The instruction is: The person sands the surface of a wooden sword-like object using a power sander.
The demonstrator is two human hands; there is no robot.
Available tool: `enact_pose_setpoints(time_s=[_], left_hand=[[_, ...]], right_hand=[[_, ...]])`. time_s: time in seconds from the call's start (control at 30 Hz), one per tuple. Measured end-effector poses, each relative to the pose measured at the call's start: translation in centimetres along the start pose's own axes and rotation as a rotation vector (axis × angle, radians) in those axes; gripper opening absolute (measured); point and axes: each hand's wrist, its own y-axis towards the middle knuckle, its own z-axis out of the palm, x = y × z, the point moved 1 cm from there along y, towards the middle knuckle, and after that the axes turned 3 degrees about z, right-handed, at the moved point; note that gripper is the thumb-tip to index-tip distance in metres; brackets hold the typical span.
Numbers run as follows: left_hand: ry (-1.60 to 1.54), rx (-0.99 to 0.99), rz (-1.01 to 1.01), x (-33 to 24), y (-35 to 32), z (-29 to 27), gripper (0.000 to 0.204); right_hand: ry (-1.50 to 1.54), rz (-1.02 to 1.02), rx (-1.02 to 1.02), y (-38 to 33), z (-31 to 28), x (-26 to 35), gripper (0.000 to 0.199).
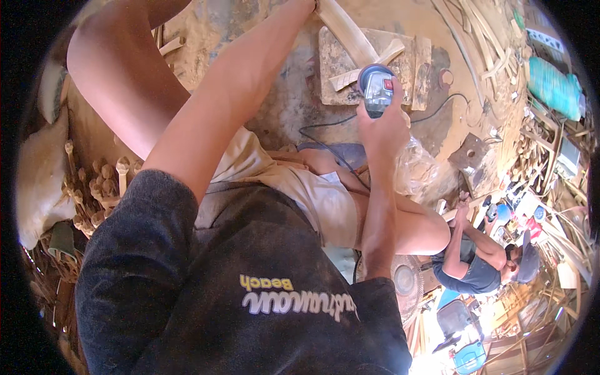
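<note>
My right hand (382,128) is wrapped round a small power sander (379,94) with a grey body, a red switch and a round pad. The pad touches or hovers just over the lower end of a long flat wooden piece (347,34); I cannot tell which. That piece lies across a shorter wooden strip (345,80) on a worn wooden board (331,53). My left arm reaches to the top edge, where my left hand (309,4) is by the far end of the long piece. Its fingers are cut off by the edge of the picture.
A dark cord (431,114) loops over the dusty floor. To the right lie a clear plastic bag (415,165), a square metal plate (469,154) and many wood strips (484,37). A fan (406,281) and another person (478,259) are at lower right. Turned wooden pieces (103,184) pile at left.
</note>
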Motion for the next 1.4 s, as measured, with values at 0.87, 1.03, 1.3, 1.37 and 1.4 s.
enact_pose_setpoints(time_s=[0.87, 1.03, 1.3, 1.37, 1.4], left_hand=[[0.037, 0.050, 0.046, -1.9, -1.3, -0.5, 0.029], [0.262, 0.069, -0.161, -3.9, -3.6, 0.1, 0.037], [0.109, 0.069, 0.051, -1.2, -0.6, 0.1, 0.040], [0.117, 0.046, 0.077, -1.0, 0.1, -0.4, 0.040], [0.125, 0.031, 0.067, -1.0, 0.2, -0.8, 0.041]], right_hand=[[-0.002, -0.075, -0.022, 0.9, 0.7, -0.5, 0.088], [-0.036, -0.014, -0.052, 0.9, 0.2, -1.4, 0.087], [-0.053, -0.069, 0.017, 0.5, 0.4, -0.9, 0.089], [-0.045, -0.059, 0.018, 0.3, 0.6, -0.8, 0.089], [-0.010, -0.074, 0.008, 0.2, 0.7, -0.7, 0.089]])
